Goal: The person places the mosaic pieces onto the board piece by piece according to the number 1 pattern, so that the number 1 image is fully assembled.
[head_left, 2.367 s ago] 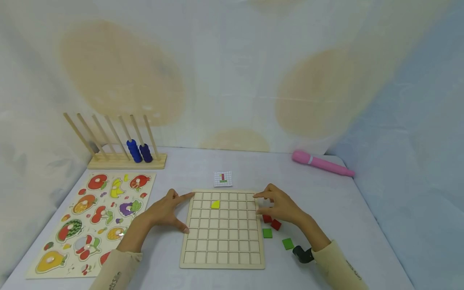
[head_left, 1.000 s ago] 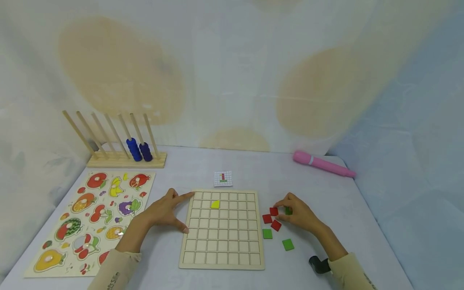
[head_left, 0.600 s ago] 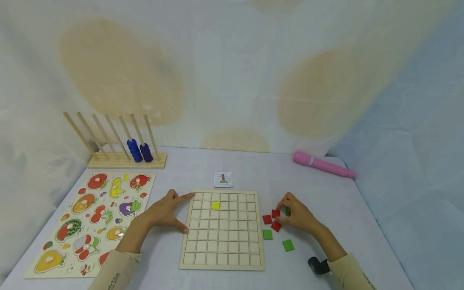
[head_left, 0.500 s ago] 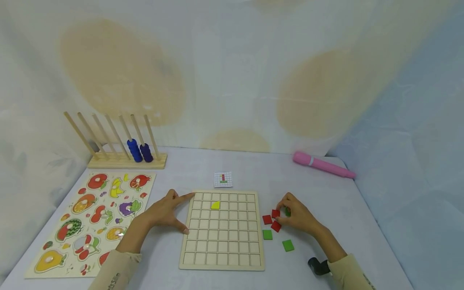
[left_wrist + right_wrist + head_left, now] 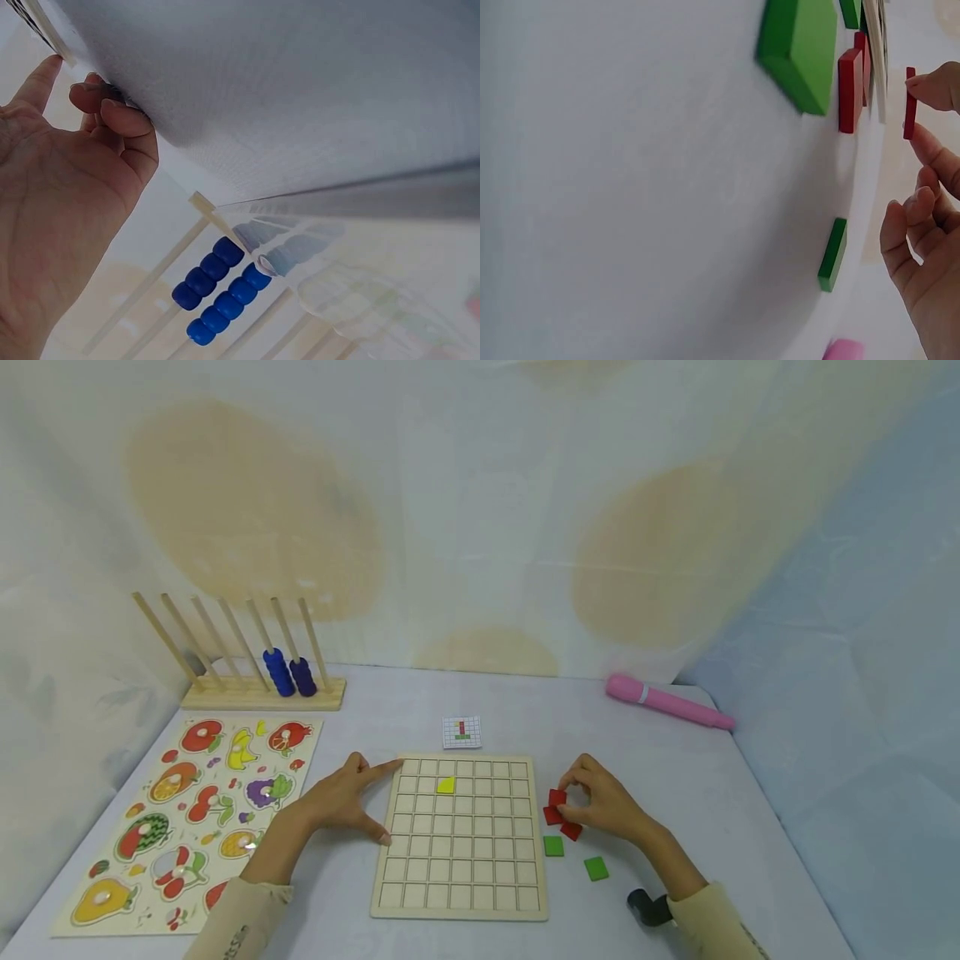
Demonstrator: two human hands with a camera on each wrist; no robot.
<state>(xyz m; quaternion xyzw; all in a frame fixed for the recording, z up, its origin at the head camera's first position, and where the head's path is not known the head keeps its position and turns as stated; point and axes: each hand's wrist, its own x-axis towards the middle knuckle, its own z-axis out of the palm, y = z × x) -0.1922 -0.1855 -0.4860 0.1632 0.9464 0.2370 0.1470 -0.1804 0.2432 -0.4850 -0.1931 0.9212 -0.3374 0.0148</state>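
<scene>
My right hand (image 5: 606,800) pinches a red square tile (image 5: 910,103) between thumb and forefinger, raised off the table in the right wrist view. In the head view that tile overlaps another red tile (image 5: 552,816), and a third red tile (image 5: 572,832) lies partly behind the thumb. Left of them is the wooden grid board (image 5: 459,906), with one yellow piece (image 5: 446,786) in a cell near its top. My left hand (image 5: 337,795) rests along the board's left edge, forefinger at the upper corner and thumb lower down.
Green tiles (image 5: 553,846) lie right of the board; another green tile (image 5: 833,255) shows in the right wrist view. A small pattern card (image 5: 461,732) sits beyond the board. The fruit puzzle (image 5: 187,827), bead rack (image 5: 262,697) and pink stick (image 5: 670,702) stand farther out.
The right hand has moved from beside the board to the loose tiles, taken a red one and carried it slightly left. The left hand and board have stayed in place.
</scene>
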